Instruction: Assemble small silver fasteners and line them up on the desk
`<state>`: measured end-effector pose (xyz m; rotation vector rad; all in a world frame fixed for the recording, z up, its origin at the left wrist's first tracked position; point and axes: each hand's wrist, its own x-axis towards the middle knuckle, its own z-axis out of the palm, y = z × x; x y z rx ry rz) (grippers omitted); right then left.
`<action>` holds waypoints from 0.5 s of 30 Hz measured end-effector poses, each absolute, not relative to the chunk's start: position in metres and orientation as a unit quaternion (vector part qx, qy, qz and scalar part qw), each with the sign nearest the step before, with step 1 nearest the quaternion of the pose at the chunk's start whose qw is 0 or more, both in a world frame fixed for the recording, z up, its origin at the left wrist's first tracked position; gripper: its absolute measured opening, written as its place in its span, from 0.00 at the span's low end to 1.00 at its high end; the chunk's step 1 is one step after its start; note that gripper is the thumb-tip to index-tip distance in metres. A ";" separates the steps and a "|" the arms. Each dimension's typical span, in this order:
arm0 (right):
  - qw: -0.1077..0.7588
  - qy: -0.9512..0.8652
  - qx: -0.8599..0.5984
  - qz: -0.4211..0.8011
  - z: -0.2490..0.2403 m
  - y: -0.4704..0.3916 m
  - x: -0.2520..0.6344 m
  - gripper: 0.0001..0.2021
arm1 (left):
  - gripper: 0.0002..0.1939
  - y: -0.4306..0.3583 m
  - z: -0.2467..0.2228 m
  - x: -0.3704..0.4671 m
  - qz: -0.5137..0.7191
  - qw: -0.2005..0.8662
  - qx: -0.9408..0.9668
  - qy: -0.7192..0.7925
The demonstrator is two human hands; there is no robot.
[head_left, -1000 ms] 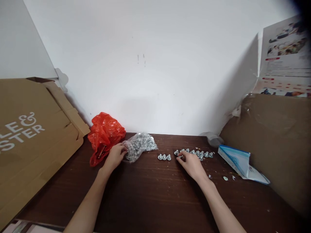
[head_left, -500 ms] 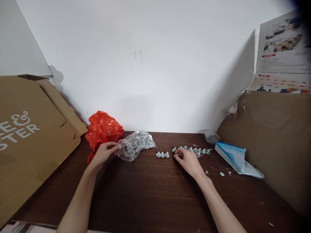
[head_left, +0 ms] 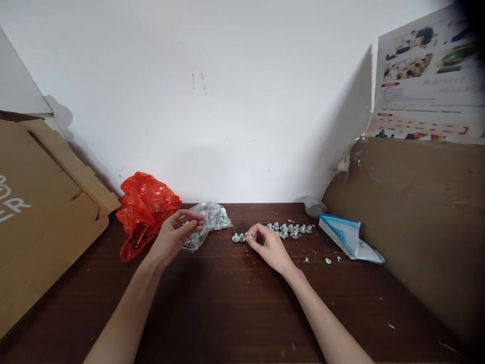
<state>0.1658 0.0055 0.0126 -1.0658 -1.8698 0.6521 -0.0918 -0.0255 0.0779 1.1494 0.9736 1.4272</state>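
Note:
My left hand (head_left: 172, 236) hovers just left of a clear plastic bag (head_left: 206, 225) full of small metal parts. Its fingertips are pinched together on a small nut that barely shows. My right hand (head_left: 267, 245) rests on the dark wooden table (head_left: 235, 303) and pinches a silver bolt (head_left: 250, 236) at the right end of a short row of bolts (head_left: 238, 237). A looser cluster of the same bolts (head_left: 290, 230) lies just behind and to the right of that hand.
A crumpled red plastic bag (head_left: 146, 210) sits at the back left beside a flattened cardboard box (head_left: 41, 217). A blue-and-white packet (head_left: 346, 237) and a brown board (head_left: 413, 212) stand to the right. Small bits (head_left: 328, 261) litter the table.
My left hand drew a nut out of the clear bag and lifted clear of it. My right hand slid left from the bolt cluster to the short row with a bolt.

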 end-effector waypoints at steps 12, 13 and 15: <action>0.426 -0.763 -0.425 0.237 0.007 0.015 0.176 0.06 | 0.18 -0.005 0.034 -0.016 0.409 0.197 0.749 0.483; 0.420 -0.767 -0.429 0.227 0.006 0.016 0.177 0.07 | 0.19 -0.004 0.030 -0.017 0.411 0.170 0.756 0.480; 0.411 -0.772 -0.439 0.206 0.005 0.018 0.180 0.07 | 0.21 -0.003 0.022 -0.022 0.400 0.149 0.771 0.473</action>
